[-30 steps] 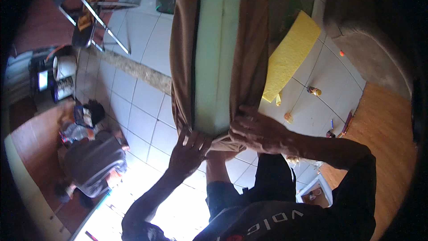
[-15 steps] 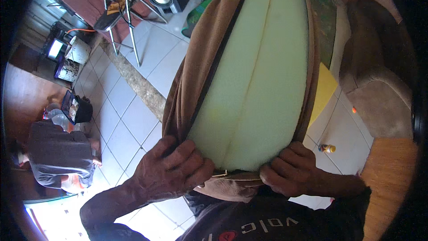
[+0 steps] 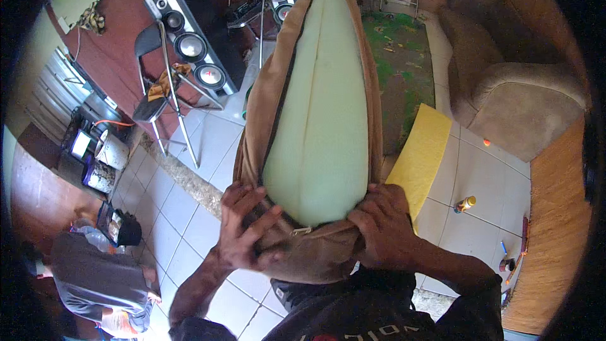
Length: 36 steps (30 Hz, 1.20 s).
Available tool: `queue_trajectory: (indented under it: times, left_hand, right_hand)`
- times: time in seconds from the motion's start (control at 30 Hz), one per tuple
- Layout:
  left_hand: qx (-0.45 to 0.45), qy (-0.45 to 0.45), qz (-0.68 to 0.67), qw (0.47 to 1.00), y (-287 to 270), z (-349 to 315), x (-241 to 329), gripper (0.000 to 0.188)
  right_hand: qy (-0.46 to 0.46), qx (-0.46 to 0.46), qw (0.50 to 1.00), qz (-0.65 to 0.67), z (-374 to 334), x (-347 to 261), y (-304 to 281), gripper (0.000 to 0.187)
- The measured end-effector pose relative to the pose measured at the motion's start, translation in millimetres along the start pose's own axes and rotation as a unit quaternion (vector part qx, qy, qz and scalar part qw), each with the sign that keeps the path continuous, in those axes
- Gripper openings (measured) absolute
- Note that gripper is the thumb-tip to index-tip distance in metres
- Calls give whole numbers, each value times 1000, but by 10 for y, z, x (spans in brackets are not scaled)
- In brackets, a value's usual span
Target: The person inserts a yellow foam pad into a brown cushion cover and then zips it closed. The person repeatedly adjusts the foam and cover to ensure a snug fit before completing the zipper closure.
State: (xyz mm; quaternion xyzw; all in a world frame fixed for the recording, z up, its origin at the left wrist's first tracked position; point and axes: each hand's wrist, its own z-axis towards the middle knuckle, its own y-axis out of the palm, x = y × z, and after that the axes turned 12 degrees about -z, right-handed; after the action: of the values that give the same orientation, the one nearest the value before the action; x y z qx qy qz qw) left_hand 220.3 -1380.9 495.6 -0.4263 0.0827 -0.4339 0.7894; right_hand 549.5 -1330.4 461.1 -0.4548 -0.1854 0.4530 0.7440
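Observation:
A pale green surfboard (image 3: 319, 120) stretches away from my body, its narrow tip farthest off. Around its sides and near end lies a brown fabric bag (image 3: 309, 262), unzipped along the top so the board's face shows. A zipper slider (image 3: 302, 231) sits at the bag's near end. My left hand (image 3: 246, 227) grips the bag's left side near that end, its fingers bent over the edge and a little apart. On the opposite side, my right hand (image 3: 382, 218) is wrapped round the bag's edge, with the fingertips beside the board.
Folding chairs (image 3: 151, 110) and tall speakers (image 3: 192, 47) stand at the far left. A person (image 3: 101, 278) is low at the left. On the right are a brown sofa (image 3: 527, 107), a yellow sheet (image 3: 426, 151) and a small bottle (image 3: 465, 204) on the tiles.
The view has tilted up, showing the board's far tip. My left fingers have loosened from a tight fist and spread over the bag. My right hand has shifted left with the bag's edge.

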Motion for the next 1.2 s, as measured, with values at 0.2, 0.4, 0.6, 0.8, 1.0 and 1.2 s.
queue_trajectory:
  times: [0.2, 0.4, 0.6, 0.8, 1.0, 1.2]
  left_hand:
    - [40, -1, 22, 999, 149, -13, -36, 58]
    - [-29, -15, 28, 999, 45, 244, 153, 57]
    - [-113, -20, 56, 992, -124, 575, 304, 57]
    - [-120, 77, 15, 990, -166, 979, 170, 51]
    - [-89, 92, -46, 991, -225, 1049, 18, 50]
    - [-54, 94, -55, 993, -228, 1070, -143, 37]
  right_hand:
    - [56, -2, 998, -26, 142, -143, 117, 72]
    - [5, -57, 998, -19, 158, 12, -269, 68]
    - [-118, -33, 992, -4, 440, 229, -667, 67]
    - [-165, 88, 982, 3, 902, 227, -432, 57]
    - [-183, 148, 970, 63, 1113, 202, -187, 51]
    - [-137, -5, 989, 54, 2083, 899, -234, 71]
